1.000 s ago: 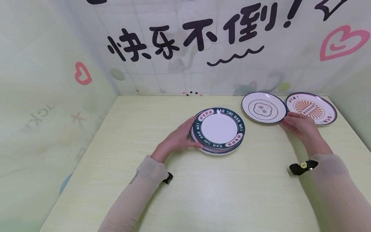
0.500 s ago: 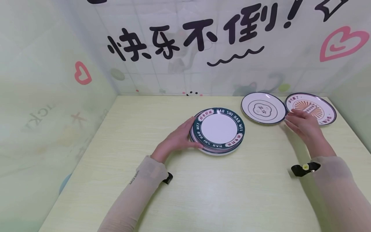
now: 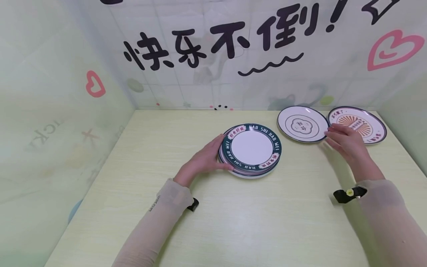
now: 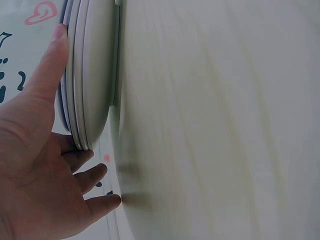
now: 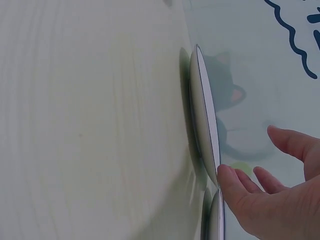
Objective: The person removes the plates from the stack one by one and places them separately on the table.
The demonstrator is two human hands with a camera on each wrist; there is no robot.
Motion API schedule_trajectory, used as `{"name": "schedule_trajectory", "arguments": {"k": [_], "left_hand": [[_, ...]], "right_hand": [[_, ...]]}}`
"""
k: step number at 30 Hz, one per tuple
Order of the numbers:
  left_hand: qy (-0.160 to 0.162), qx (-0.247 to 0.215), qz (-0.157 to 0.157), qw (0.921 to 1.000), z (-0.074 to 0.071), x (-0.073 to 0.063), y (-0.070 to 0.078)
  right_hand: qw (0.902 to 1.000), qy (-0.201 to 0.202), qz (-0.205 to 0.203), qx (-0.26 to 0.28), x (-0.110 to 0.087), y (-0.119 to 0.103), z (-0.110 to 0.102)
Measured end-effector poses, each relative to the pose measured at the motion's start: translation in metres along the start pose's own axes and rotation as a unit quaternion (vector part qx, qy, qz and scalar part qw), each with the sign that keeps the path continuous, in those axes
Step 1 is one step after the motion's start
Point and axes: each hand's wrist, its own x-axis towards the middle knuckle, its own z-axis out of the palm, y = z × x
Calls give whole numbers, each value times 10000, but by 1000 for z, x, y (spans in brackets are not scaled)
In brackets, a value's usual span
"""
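**A slight shift of the right hand (image 3: 350, 144), none of the plates**

Over the last second we see the right hand's fingers ride slightly up along the rim of the emblem plate (image 3: 301, 124). That plate stays at the worktop (image 3: 250, 226)'s far edge, and the sunburst plate (image 3: 360, 126) stays beside it in the far right corner, their rims meeting or nearly so. The left hand (image 3: 205, 157) keeps its place at the plate stack (image 3: 252, 150), which rests about midway between the side edges, short of the far edge.

The right wrist view shows us that hand's fingers loosely spread, clamped on nothing; one fingertip is right at the join of the two rims, though we cannot tell whether it touches. The left fingers are apart too, thumb and fingers spread along the stack's left side without clamping it.

For the work in hand, we judge the shift to be a small adjustment only: two plates lie apart from the stack.
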Motion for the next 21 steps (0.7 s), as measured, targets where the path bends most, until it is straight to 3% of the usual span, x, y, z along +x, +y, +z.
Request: {"name": "schedule_trajectory", "arguments": {"k": [12,21], "left_hand": [[0,-2,-6,10000,0,1,-1],[2,-25,27,10000,1,1,-2]], "right_hand": [[9995,-225,-222,-9,2,4,13],[9989,-213,-251,-343,0,6,21]]}}
